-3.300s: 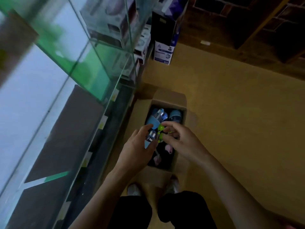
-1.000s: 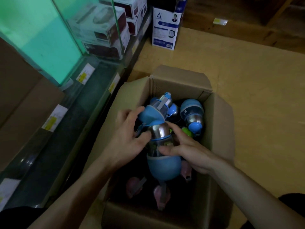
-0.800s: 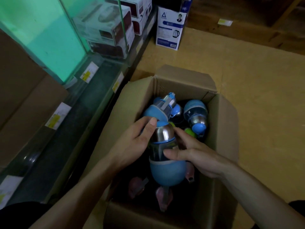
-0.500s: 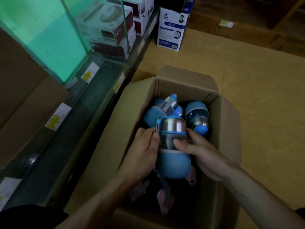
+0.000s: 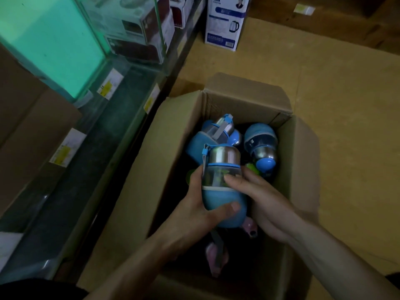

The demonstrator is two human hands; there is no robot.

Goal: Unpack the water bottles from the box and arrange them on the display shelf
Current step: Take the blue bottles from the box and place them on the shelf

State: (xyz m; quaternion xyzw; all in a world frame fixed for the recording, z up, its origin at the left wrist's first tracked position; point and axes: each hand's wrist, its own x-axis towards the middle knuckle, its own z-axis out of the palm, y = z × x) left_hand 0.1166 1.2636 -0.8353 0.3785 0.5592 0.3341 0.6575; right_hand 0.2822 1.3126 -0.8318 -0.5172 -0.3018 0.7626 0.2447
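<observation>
Bottle (image 5: 220,191), blue, steel cap, upright above open cardboard box (image 5: 138,169); left hand (image 5: 194,204) grasps base, right hand (image 5: 259,198) grasps body.

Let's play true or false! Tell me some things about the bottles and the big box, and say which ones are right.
1. The left hand and the right hand both hold one blue bottle. True.
2. That bottle's top is red. False: it is shiny metal with a blue strap.
3. The cardboard box is shut. False: its flaps stand open.
4. In the box lie other blue bottles. True.
5. The kettle box sits inside the cardboard box. False: it stands on the floor beyond it.
</observation>
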